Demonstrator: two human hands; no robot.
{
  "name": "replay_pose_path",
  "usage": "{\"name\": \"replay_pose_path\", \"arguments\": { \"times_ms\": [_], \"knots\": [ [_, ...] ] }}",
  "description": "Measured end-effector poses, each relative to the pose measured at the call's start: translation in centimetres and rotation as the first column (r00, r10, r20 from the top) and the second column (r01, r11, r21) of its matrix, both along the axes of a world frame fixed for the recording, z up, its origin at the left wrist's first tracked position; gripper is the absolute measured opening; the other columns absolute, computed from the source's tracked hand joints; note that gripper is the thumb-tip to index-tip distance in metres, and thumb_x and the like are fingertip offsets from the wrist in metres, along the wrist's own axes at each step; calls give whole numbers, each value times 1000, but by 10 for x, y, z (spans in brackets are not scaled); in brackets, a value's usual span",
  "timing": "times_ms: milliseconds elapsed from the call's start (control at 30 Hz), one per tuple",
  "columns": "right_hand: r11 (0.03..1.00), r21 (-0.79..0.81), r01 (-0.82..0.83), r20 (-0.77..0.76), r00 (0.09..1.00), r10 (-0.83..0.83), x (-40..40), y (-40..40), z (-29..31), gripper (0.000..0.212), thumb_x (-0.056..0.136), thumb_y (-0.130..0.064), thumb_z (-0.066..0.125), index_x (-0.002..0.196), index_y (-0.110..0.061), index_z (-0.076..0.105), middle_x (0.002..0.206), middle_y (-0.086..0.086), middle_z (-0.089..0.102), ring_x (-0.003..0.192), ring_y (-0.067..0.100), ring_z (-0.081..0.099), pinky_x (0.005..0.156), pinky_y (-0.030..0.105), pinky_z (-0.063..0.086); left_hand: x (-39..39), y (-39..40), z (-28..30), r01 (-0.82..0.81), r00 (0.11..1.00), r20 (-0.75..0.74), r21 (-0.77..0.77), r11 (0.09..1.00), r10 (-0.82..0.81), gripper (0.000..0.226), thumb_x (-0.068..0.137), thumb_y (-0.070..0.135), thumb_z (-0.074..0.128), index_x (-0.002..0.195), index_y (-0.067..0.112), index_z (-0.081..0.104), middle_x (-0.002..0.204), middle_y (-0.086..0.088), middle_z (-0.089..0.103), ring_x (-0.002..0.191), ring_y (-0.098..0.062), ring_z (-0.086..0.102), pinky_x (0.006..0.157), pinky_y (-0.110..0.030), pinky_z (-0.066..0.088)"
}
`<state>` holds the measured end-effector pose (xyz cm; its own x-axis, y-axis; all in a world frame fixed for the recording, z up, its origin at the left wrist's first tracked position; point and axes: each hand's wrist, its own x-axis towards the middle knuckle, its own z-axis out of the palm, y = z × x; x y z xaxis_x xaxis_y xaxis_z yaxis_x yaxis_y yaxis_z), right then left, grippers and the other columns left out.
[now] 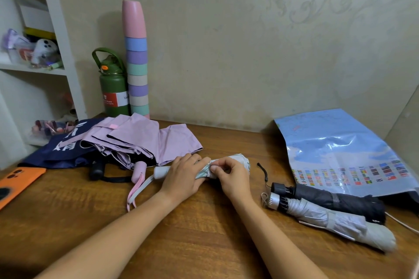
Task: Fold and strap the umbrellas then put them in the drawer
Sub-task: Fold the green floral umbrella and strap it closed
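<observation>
Forearms reach in from six o'clock and meet at the middle of the wooden table (pixel 204 222). My left hand (pixel 182 176) curls palm-down over the pale rolled umbrella (pixel 235 162), gripping its folded canopy just beside the white handle (pixel 161 172). My right hand (pixel 233 176) pinches the strap (pixel 214 169) against the roll, thumb and forefinger pressed together, the other fingers curled under.

Both hands cover most of the roll, so whether the strap is fastened I cannot tell. At ten o'clock the pink umbrella (pixel 145 138) lies loose and unfolded over a navy umbrella (pixel 65 149). At four o'clock a black strapped umbrella (pixel 335 201) and a silver strapped umbrella (pixel 328 219) lie side by side, touching. No drawer shows.
</observation>
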<state>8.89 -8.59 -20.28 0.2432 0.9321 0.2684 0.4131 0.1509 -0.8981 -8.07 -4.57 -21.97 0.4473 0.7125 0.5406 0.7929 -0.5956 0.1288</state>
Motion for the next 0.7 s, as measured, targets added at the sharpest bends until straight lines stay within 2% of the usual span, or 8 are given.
{"name": "replay_pose_path", "arguments": {
  "times_ms": [67, 133, 267, 400, 567, 700],
  "knots": [
    [994, -107, -33, 0, 999, 33, 5, 6, 13, 5, 88, -16, 80, 87, -19, 76, 82, -7, 74, 75, 6, 67, 66, 17, 51, 0, 1, 0, 2, 1000, 10, -10, 1000, -2, 55, 93, 36, 70, 145, 29, 54, 128, 4, 61, 118, -17, 54, 97, -33, 41],
    [978, -207, -14, 94, 995, 34, 7, 10, 28, 8, 87, -21, 82, 88, -17, 74, 83, -5, 74, 78, 9, 68, 64, 22, 53, 0, 2, 0, 0, 1000, 16, -15, 1000, 0, 56, 93, 36, 70, 146, 29, 53, 130, 4, 61, 119, -17, 54, 97, -32, 41],
    [938, -336, 86, 308, 951, 22, 7, 21, 45, 26, 81, -31, 86, 89, -13, 69, 90, 0, 72, 86, 14, 66, 77, 36, 60, -1, 3, 0, 2, 1000, 15, -16, 1000, -1, 55, 91, 36, 73, 143, 29, 55, 128, 3, 63, 116, -18, 56, 95, -33, 44],
    [897, -435, 81, 345, 935, 83, 11, 28, 52, 28, 80, -37, 87, 89, -16, 70, 97, 1, 72, 88, 15, 65, 84, 38, 61, 0, 4, 0, 7, 1000, 9, -9, 1000, -7, 55, 91, 35, 73, 143, 29, 56, 128, 3, 63, 116, -18, 56, 94, -34, 45],
    [906, -416, 78, 383, 919, 96, 8, 26, 50, 27, 84, -38, 84, 86, -18, 65, 96, 1, 71, 88, 14, 64, 80, 35, 59, 0, 3, -2, -1, 1000, -2, 4, 1000, 1, 57, 91, 36, 73, 144, 28, 54, 130, 2, 63, 117, -19, 56, 96, -34, 45],
    [958, -285, 37, 370, 926, 75, 12, 18, 38, 33, 86, -37, 82, 100, -18, 59, 97, -3, 65, 86, 13, 60, 73, 34, 54, 2, 2, -3, -32, 999, -34, 39, 999, 33, 57, 91, 38, 73, 144, 27, 54, 129, 1, 63, 117, -20, 57, 95, -36, 47]
  ]
}}
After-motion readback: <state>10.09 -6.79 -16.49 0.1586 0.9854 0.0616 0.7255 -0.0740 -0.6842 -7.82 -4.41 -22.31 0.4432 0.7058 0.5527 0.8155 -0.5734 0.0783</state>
